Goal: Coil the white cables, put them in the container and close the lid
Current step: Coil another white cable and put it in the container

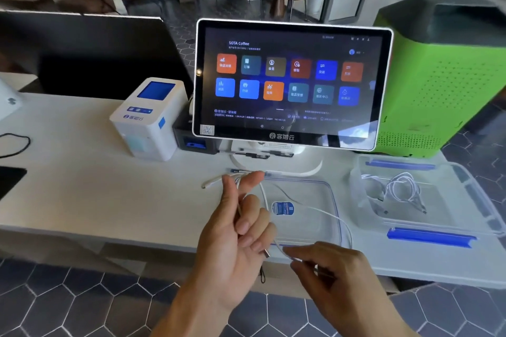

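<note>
My left hand (238,230) is raised over the counter's front edge, palm toward me, pinching a white cable (325,213) between thumb and fingers. The cable runs in a loop to the right and back to my right hand (325,268), which pinches it near the counter's edge. A plug end sticks out left of my left thumb. Under the loop lies the clear lid (309,189) with a blue-and-white sticker. To the right stands the clear container (479,200) with blue clips, holding another coiled white cable (402,186).
A touchscreen terminal (290,82) stands on a white stand behind the lid. A white receipt printer (150,117) sits to its left, a green perforated box (443,76) to its right. A black cord (16,142) lies far left. Hexagon floor tiles are below.
</note>
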